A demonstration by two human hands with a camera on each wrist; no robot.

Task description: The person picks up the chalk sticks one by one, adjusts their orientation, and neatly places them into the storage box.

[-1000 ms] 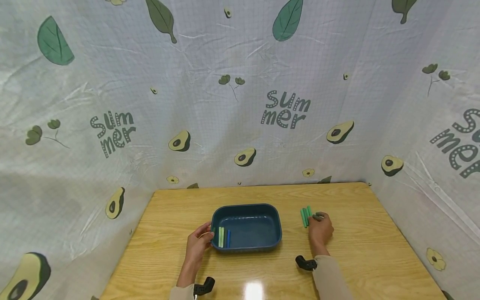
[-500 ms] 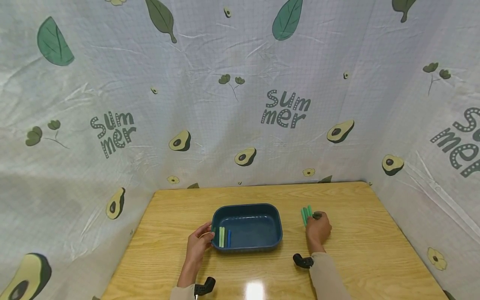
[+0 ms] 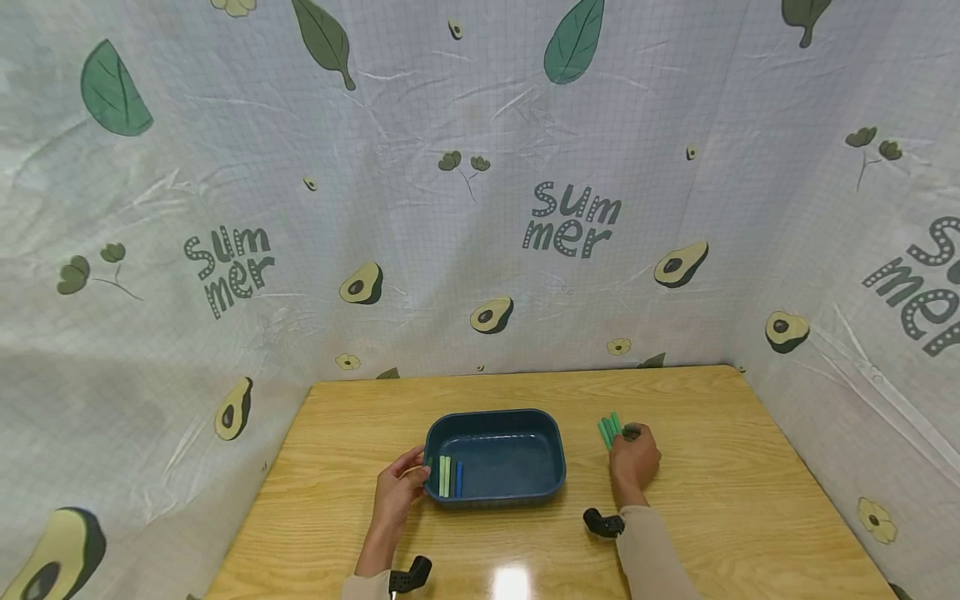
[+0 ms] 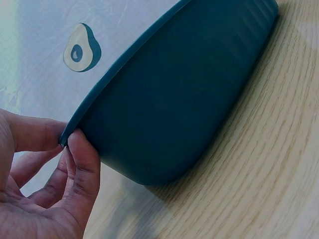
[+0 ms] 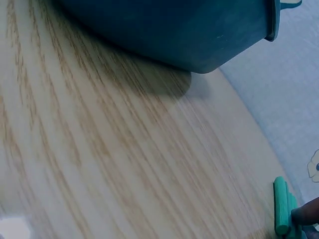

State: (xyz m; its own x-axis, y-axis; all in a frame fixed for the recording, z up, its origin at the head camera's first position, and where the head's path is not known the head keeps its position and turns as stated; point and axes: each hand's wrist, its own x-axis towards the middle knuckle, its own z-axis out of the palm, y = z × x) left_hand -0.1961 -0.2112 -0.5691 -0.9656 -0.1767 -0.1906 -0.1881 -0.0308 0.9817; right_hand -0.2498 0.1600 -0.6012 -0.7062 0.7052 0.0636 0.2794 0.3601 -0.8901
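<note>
A dark blue, rounded rectangular tray (image 3: pixel 557 442) stands on the table. My left hand (image 3: pixel 393 492) pinches its left rim; in the left wrist view the thumb and fingers (image 4: pixel 83 159) clasp that rim from both sides. Inside the tray, toward the left, lie two pale green sticks (image 3: pixel 445 477) and a blue stick (image 3: pixel 459 480). Right of the tray, several round green sticks (image 3: pixel 606 433), chalk-like, lie side by side. My right hand (image 3: pixel 634 463) has its curled fingers on them, hiding their near ends. A fingertip (image 5: pixel 305 213) presses against the green sticks in the right wrist view.
The wooden table (image 3: pixel 720 492) reaches back to a patterned cloth (image 3: pixel 420 208) that hangs behind and at both sides. A black wrist camera (image 3: pixel 603 523) sits on the right forearm, and another wrist camera (image 3: pixel 411 575) on the left.
My right hand has drawn slightly left, and the green sticks have shifted a little left with it. The left hand keeps hold of the tray rim.
</note>
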